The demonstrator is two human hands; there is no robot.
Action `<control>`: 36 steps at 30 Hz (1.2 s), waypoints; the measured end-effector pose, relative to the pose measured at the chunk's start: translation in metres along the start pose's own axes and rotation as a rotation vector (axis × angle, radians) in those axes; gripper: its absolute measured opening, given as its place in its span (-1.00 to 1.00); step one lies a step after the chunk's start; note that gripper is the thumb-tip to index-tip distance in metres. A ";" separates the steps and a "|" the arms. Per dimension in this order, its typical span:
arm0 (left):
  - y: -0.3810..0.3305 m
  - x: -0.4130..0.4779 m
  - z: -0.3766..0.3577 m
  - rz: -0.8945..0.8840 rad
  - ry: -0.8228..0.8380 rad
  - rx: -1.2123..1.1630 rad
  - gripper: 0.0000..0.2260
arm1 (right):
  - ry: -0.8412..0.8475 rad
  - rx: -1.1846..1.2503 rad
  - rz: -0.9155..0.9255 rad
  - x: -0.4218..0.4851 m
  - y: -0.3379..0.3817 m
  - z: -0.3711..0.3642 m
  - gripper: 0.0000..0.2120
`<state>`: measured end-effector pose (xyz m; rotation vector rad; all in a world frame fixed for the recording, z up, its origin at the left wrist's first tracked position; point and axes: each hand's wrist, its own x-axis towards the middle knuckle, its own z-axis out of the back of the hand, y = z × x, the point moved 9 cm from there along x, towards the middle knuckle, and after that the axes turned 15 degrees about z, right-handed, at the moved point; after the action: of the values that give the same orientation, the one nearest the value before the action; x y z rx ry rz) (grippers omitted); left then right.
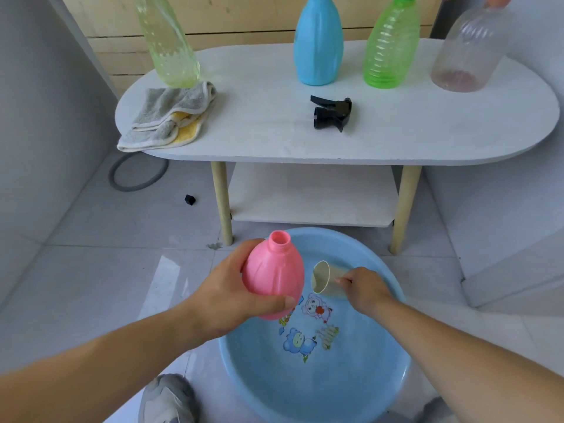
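My left hand (pixel 232 293) grips a pink plastic bottle (pixel 273 276) with its cap off, neck pointing up and away, held over the left rim of a blue basin (pixel 393 380) on the floor. My right hand (pixel 364 286) holds a small beige cup (pixel 323 280) tipped on its side, mouth facing the pink bottle, just above the water in the basin. The basin has cartoon pictures on its bottom. A black spray trigger head (pixel 331 112) lies on the white oval table (pixel 274 138) beyond.
On the table stand a pale green bottle (pixel 168 44), a blue bottle (pixel 319 44), a green bottle (pixel 392 47) and a clear bottle (pixel 467 53) touched by another person's hand (pixel 496 1). A grey and yellow towel (pixel 168 117) hangs over the table's left end. My shoes (pixel 166 398) flank the basin.
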<state>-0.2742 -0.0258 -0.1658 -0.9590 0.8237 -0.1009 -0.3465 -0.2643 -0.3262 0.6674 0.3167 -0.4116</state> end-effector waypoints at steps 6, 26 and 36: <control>0.003 0.000 0.004 0.000 -0.010 -0.004 -0.27 | 0.014 -0.025 -0.009 0.006 0.003 0.000 -0.56; 0.003 -0.005 0.010 -0.025 -0.002 0.001 -0.32 | -0.076 0.205 0.001 0.002 -0.002 0.004 -0.59; -0.033 -0.020 0.017 -0.138 0.047 -0.058 -0.19 | -0.224 0.434 0.180 -0.055 0.061 0.106 -0.73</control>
<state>-0.2675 -0.0252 -0.1241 -1.0716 0.8070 -0.2198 -0.3503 -0.2753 -0.1928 1.0551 -0.0510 -0.3813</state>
